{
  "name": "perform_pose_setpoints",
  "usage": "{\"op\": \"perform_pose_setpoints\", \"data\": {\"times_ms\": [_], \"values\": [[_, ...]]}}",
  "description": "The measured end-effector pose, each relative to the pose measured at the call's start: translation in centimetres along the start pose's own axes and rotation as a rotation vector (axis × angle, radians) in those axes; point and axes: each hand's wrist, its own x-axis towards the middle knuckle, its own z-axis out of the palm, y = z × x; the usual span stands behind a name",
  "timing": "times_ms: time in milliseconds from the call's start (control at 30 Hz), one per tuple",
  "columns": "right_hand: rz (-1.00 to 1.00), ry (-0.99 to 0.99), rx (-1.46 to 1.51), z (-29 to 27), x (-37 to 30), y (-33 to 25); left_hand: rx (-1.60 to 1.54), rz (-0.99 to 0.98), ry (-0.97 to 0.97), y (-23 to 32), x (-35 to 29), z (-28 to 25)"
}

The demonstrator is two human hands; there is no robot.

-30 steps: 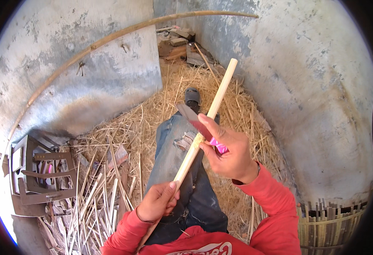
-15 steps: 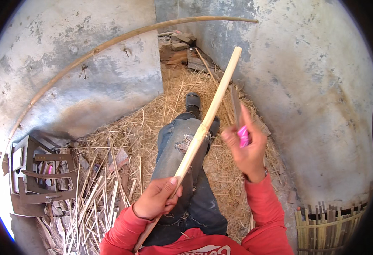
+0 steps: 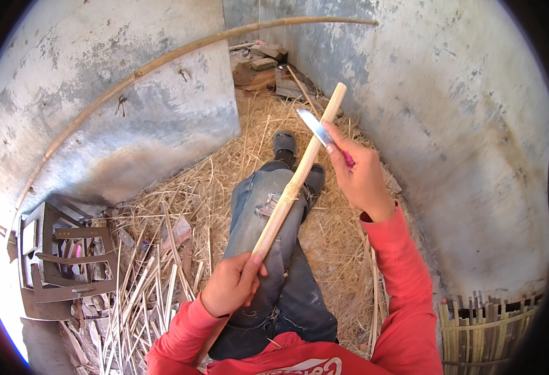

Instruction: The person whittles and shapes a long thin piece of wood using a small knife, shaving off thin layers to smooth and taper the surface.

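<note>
My left hand is closed round the lower part of a pale bamboo strip, which slants up and away to the right across my jeans-clad leg. A raised node shows near its middle. In my right hand is a knife with a pink handle, mostly covered by the fingers. Its bright blade lies across the strip near the far end, tip pointing up and left. Behind my left forearm the strip's near end is partly hidden.
Shavings cover the floor, with split strips heaped at the left beside a dark wooden frame. A long curved pole arches before the grey walls. Bricks lie in the far corner; a slatted basket stands lower right.
My right hand has turned and brought the knife from beside the bamboo strip onto it near the far end. The strip's far end has dropped slightly and shifted left.
</note>
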Motion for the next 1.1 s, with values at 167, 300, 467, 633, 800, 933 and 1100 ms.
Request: {"op": "perform_pose_setpoints", "data": {"times_ms": [167, 300, 467, 633, 800, 933, 1100], "values": [[-0.080, 0.121, -0.086, 1.2, 1.4, 2.4, -0.012, 0.005, -0.005, -0.5, 0.4, -0.3], [-0.111, 0.053, -0.028, 2.9, 0.6, 2.3, -0.014, 0.006, 0.038, -1.4, 0.7, -0.3], [-0.217, -0.154, 0.110, 4.4, -2.5, -0.1, -0.166, -0.111, -0.001, -0.9, 0.8, -0.5], [-0.110, -0.317, 0.251, 4.2, -4.6, -2.0, -0.266, -0.131, -0.072, -0.5, 0.7, -0.5], [-0.041, -0.545, 0.395, 4.2, -7.3, -6.2, -0.365, -0.109, -0.129, -0.2, 1.9, -0.5], [-0.075, -0.175, 0.383, 4.5, -6.1, -3.6, -0.400, -0.125, -0.155, -0.9, 1.4, -0.6], [0.053, -0.178, 0.199, 3.2, -3.7, -3.1, -0.427, -0.113, -0.160, -1.0, 1.2, -0.8]]}}
